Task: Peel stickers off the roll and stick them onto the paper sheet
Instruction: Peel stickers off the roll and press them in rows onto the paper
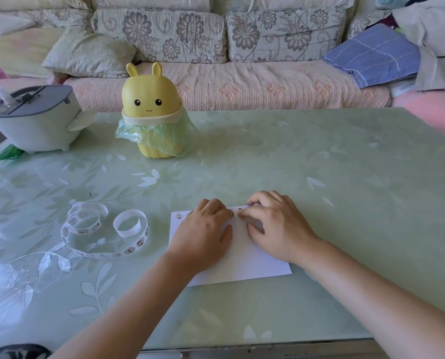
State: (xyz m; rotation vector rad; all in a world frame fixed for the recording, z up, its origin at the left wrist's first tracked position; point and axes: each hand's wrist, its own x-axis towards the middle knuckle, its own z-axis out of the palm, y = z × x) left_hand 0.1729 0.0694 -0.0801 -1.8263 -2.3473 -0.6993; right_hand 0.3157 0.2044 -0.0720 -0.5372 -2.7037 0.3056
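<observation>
Fingers: left hand (205, 229) rests relaxed on paper sheet (255, 263); right hand (273, 226) curled at its far edge, grip unclear
Place: sticker roll (104, 229) uncoiled on tabletop (320, 177), left of sheet
Technique: rub sticker (239, 210) flat, steadying sheet

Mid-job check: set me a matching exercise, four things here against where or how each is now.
1 sticker strip
2 paper sheet
3 rabbit bin
4 blue cloth

a under the left hand and right hand
b on the sofa
c lined with a green bag
d uncoiled, left of the sheet

Pairs: 1-d, 2-a, 3-c, 4-b
</observation>
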